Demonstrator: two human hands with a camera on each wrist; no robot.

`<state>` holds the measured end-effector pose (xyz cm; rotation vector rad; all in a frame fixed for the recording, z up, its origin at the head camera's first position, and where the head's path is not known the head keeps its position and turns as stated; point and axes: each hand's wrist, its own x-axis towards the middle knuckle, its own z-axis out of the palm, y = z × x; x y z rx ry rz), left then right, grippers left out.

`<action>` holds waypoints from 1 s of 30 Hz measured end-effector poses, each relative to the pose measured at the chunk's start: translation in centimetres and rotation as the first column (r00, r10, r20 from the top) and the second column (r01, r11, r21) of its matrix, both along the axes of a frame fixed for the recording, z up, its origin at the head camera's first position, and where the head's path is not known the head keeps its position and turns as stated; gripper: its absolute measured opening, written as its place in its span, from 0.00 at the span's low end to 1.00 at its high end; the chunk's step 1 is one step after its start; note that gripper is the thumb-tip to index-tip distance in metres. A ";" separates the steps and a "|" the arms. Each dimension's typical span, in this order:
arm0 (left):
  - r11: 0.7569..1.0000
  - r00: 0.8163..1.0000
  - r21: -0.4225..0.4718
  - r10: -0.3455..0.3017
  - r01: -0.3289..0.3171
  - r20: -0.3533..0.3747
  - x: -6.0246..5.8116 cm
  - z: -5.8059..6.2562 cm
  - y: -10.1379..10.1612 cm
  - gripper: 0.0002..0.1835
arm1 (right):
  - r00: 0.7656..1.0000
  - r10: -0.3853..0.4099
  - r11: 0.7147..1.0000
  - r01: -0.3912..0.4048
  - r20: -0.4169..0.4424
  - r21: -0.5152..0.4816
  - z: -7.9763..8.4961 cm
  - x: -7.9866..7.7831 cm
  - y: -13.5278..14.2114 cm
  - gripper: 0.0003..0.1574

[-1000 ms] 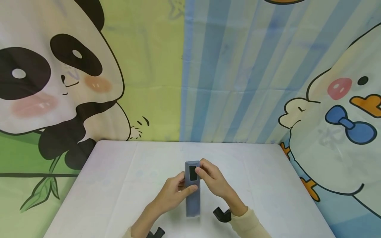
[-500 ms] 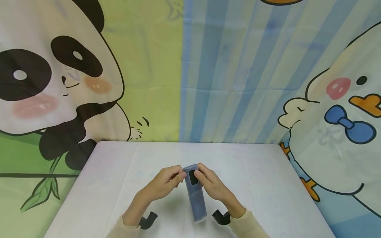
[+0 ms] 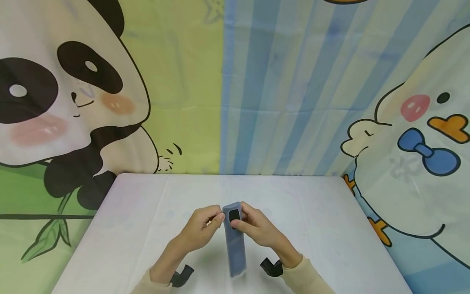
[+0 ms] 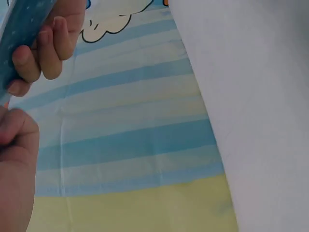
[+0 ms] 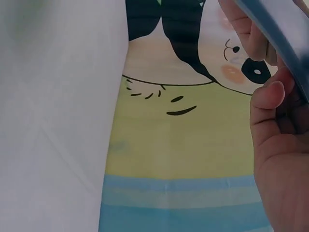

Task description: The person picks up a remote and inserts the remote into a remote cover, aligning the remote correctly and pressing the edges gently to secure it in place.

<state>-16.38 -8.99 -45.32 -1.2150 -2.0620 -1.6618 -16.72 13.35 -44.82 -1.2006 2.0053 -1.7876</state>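
A long, slim blue-grey box (image 3: 236, 251) with a dark window (image 3: 233, 214) near its top end stands slightly tilted above the table in the head view. My right hand (image 3: 262, 228) grips its upper right side, the thumb lying across the window and the fingers behind. At the upper left corner, the curled fingertips of my left hand (image 3: 200, 226) pinch the edge. In the left wrist view, the right hand's fingertips press against the back of the speckled blue box (image 4: 19, 38). The right wrist view shows the right thumb and fingers around the box (image 5: 285, 34).
Beneath the hands lies a white table (image 3: 147, 228). Behind it hangs a cloth backdrop (image 3: 293, 90) with a panda, stripes and a white bird. Black curved pieces stick out by the left wrist (image 3: 182, 277) and right wrist (image 3: 272, 267).
My left hand has gone from the box's middle to its top left corner. The box tilted, then swung back more upright and slightly left. The right thumb has slid lower across the window.
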 end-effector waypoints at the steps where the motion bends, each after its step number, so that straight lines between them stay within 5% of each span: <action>1: 0.999 0.999 0.014 0.034 -0.034 -0.042 0.1 0.1 0.0 0.17 | 1.000 -0.001 1.000 0.001 -0.016 0.013 0.0 0.0 -0.1 0.10; 4: 0.993 0.987 0.030 0.114 -0.111 -0.114 0.4 0.6 0.0 0.19 | 0.999 -0.003 0.999 0.005 -0.048 0.041 0.0 -0.2 -0.5 0.11; 8: 0.988 0.967 -0.054 0.127 -0.143 -0.221 0.8 0.9 -0.2 0.16 | 0.997 -0.036 0.998 0.039 -0.073 0.048 -0.6 -0.3 -0.7 0.11; 13: 0.961 0.903 -0.170 0.131 -0.217 -0.409 0.6 1.2 -0.2 0.15 | 0.993 -0.109 0.994 0.109 -0.037 0.007 -0.8 -0.3 -0.7 0.09; 15: 0.956 0.893 -0.175 0.140 -0.234 -0.427 0.5 1.1 -0.1 0.16 | 0.992 -0.122 0.992 0.122 -0.001 -0.009 -0.8 -0.2 -0.9 0.07; 19: 0.964 0.917 -0.144 0.158 -0.224 -0.366 0.2 0.2 -0.1 0.14 | 0.988 -0.153 0.988 0.153 0.037 -0.021 -0.8 -0.2 -1.2 0.08; 25: 0.973 0.973 -0.101 0.192 -0.206 -0.128 0.2 -1.6 -0.2 0.11 | 0.971 -0.235 0.972 0.235 0.043 -0.013 -0.7 -0.6 -1.7 0.09; 30: 0.973 0.970 -0.139 0.203 -0.184 0.134 0.8 -3.2 -0.1 0.06 | 0.954 -0.297 0.955 0.297 0.029 0.000 -0.6 -0.8 -1.8 0.06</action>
